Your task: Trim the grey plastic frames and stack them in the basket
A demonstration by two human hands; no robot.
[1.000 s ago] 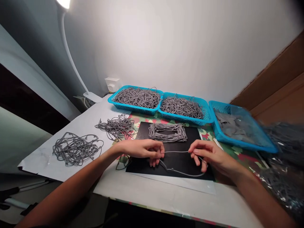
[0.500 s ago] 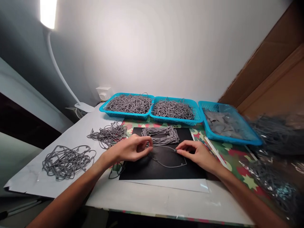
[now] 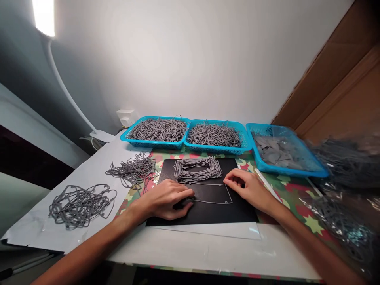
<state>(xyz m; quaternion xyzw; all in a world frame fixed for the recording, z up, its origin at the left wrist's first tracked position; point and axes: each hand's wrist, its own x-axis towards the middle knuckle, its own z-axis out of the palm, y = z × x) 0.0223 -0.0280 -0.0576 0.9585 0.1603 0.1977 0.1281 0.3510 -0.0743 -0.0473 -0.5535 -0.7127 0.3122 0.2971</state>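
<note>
On the black sheet (image 3: pixel 204 217), nearer us than the wire stack (image 3: pixel 197 175), we note the frame (image 3: pixel 209 202) lying lengthwise left-to-right, left hand (image 3: pixel 170 198) over its left end, right hand (image 3: pixel 247 188) at its far right corner; whether either pinches, we cannot tell.

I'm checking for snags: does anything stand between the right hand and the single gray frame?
Nothing visible does: the right hand is at a corner of the single gray frame; the stacked frames lie beyond.
</note>
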